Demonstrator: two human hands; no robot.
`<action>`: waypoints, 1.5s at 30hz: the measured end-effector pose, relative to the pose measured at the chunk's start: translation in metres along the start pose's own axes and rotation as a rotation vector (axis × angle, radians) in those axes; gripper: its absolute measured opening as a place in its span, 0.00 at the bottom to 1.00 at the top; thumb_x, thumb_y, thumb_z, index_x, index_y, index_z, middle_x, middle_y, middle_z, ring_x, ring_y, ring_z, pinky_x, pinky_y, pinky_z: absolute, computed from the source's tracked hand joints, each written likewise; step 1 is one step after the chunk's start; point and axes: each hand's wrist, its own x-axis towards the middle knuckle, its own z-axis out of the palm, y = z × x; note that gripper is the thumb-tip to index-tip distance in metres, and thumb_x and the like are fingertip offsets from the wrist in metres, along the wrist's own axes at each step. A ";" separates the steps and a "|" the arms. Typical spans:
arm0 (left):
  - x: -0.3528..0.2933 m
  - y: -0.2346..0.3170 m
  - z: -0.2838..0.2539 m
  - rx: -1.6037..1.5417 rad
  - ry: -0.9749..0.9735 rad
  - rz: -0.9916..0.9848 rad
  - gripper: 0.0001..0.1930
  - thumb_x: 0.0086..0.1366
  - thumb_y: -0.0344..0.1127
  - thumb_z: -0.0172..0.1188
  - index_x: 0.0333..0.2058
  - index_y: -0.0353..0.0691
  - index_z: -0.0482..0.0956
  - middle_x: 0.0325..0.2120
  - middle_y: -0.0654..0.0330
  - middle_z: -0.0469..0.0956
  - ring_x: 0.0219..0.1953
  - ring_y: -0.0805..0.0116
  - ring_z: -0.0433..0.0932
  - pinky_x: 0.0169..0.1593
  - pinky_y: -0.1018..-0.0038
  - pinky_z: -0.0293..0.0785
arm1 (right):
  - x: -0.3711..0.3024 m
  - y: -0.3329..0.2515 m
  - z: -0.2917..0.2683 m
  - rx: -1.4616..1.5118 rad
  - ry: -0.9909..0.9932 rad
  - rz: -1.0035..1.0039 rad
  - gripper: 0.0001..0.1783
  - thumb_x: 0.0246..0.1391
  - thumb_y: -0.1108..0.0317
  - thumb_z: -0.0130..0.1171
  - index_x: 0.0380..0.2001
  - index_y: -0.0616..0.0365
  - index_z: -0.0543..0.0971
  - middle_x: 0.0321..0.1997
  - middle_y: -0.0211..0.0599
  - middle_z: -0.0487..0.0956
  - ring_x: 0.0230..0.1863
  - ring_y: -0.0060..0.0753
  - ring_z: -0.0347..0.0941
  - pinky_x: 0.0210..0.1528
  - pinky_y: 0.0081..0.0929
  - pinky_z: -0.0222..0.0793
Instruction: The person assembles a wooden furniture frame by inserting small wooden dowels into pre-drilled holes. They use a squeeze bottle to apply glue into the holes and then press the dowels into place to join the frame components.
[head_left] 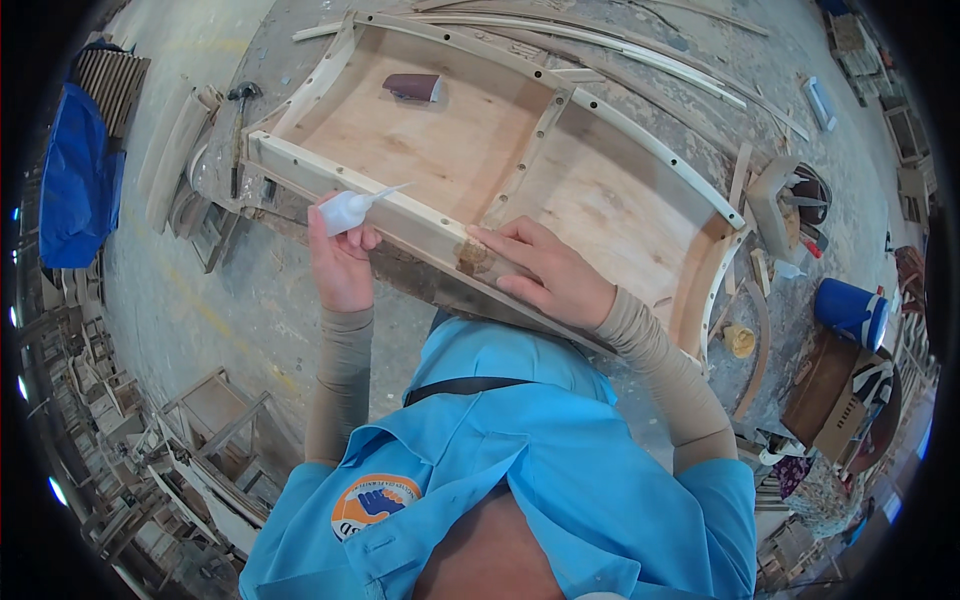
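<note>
One white squeeze bottle (345, 212) is gripped in the left hand (342, 262), beside the near rail (425, 217) of a curved wooden frame (528, 150) lying in front of the person. Principal risk, in my judgement: a harder squeeze or a downward tilt could drip the contents from the fine nozzle (390, 191) onto the rail or the panel (455, 125) inside. Second risk: the index fingertip of the right hand (558, 275) rests beside a brown patch (474, 258) on that rail; if tacky, it could smear or stick to skin. Whether it is wet, I cannot tell.

Pose: the left hand is raised, fingers wrapped around the bottle, nozzle angled upward and to the right. The right hand holds nothing; it lies palm down, index finger extended, thumb spread well away from it toward the rail's outer side.
</note>
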 end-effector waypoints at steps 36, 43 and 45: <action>-0.001 0.000 0.004 0.025 0.023 0.004 0.24 0.73 0.54 0.42 0.48 0.38 0.72 0.20 0.67 0.61 0.24 0.74 0.63 0.32 0.74 0.65 | -0.002 -0.007 0.000 -0.157 0.078 0.005 0.35 0.56 0.66 0.57 0.67 0.53 0.61 0.44 0.45 0.69 0.47 0.46 0.65 0.53 0.34 0.64; -0.001 0.000 0.004 0.023 0.022 0.003 0.24 0.73 0.54 0.42 0.48 0.38 0.72 0.20 0.67 0.61 0.24 0.73 0.63 0.32 0.74 0.65 | 0.000 -0.008 -0.001 -0.194 0.038 0.012 0.34 0.55 0.66 0.58 0.66 0.53 0.63 0.45 0.44 0.70 0.49 0.46 0.67 0.54 0.34 0.65; 0.000 -0.001 0.002 0.012 0.025 -0.002 0.24 0.73 0.54 0.42 0.48 0.38 0.72 0.20 0.67 0.61 0.24 0.73 0.63 0.32 0.74 0.64 | -0.001 -0.009 0.000 -0.195 0.055 0.018 0.35 0.55 0.67 0.58 0.66 0.51 0.63 0.45 0.43 0.70 0.49 0.46 0.67 0.54 0.34 0.65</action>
